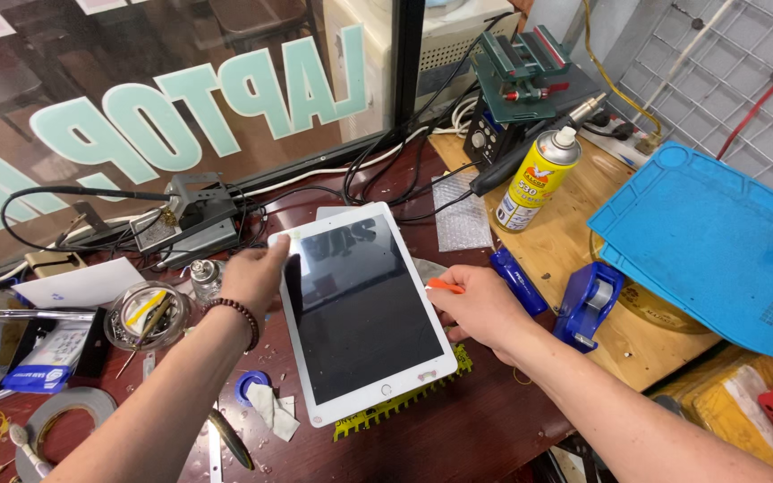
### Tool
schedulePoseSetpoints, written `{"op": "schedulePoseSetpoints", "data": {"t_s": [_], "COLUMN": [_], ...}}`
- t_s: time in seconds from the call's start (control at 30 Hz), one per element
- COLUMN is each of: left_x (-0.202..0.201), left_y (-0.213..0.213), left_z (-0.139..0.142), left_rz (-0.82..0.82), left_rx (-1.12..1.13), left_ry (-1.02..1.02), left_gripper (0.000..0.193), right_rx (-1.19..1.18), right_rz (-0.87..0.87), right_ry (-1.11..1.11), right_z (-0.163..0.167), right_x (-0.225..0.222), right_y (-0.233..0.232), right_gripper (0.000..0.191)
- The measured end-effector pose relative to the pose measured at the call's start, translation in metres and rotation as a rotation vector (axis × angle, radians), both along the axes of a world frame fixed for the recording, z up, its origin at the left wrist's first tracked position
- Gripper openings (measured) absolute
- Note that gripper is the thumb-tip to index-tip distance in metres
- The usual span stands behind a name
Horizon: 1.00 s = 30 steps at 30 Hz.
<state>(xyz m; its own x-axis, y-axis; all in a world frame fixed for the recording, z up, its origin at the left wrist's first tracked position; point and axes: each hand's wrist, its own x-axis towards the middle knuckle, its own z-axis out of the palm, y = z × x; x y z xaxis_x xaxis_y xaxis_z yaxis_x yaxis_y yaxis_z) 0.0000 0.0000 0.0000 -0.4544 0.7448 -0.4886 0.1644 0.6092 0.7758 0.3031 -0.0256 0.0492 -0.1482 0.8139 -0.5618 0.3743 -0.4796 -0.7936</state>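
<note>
Head cam, single view. I see a white-framed tablet w/ dark glass screen (360, 309) lying face up near the middle of the dark red-brown wooden counter (458, 429), its lower edge over a yellow-green toothed plastic mat (404, 402). My left hand (252, 277), beaded bracelet on the wrist, grips the tablet's top-left corner, fingers curled over the edge. My right hand (480, 309) sits at the tablet's right edge, thumb and fingers pinched on a small orange flat pry tool (445, 286) whose tip touches the edge approx. mid-height; can't tell if the tip is under the glass. Just right of that hand: a dark blue rectangular plastic case (519, 279) and a blue tape dispenser (590, 304) on a light wooden board (574, 224). On the board further back, a yellow spray can w/ white cap (537, 179), tilted; beside it a black soldering station (489, 139) and a green bench vise (521, 72). A blue silicone work mat (717, 241) lies at far right, partly over the board. Left of the tablet: a round clear glass dish of small tools (147, 315), a grey tape roll (64, 416) near the front edge, a small blue tape ring (250, 386) w/ a crumpled white wipe (275, 413) beside it. Black cables (386, 170) run along the window behind.
</note>
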Motion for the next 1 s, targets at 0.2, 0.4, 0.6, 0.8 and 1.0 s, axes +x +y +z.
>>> {"op": "schedulePoseSetpoints", "data": {"t_s": [0.2, 0.4, 0.6, 0.8, 1.0], "left_x": [0.019, 0.017, 0.017, 0.013, -0.005], "left_y": [-0.025, -0.033, -0.035, -0.026, 0.022], "left_z": [0.004, 0.018, 0.026, 0.032, 0.025], "left_rz": [0.025, 0.07, 0.124, 0.169, 0.342], "left_rx": [0.094, 0.112, 0.1, 0.153, 0.263], "left_ry": [-0.225, -0.284, -0.408, -0.545, -0.723], "left_gripper": [0.035, 0.029, 0.027, 0.029, 0.029], "right_rx": [0.096, 0.105, 0.098, 0.163, 0.137], "right_rz": [-0.041, -0.033, -0.057, -0.062, -0.011], "right_ry": [-0.024, -0.037, 0.063, 0.017, 0.14], "right_z": [-0.002, -0.004, -0.006, 0.003, 0.002], "right_x": [-0.002, -0.002, -0.004, -0.006, -0.018], "right_y": [-0.001, 0.005, 0.006, 0.02, 0.073], "right_gripper": [0.017, 0.016, 0.015, 0.013, 0.012]}}
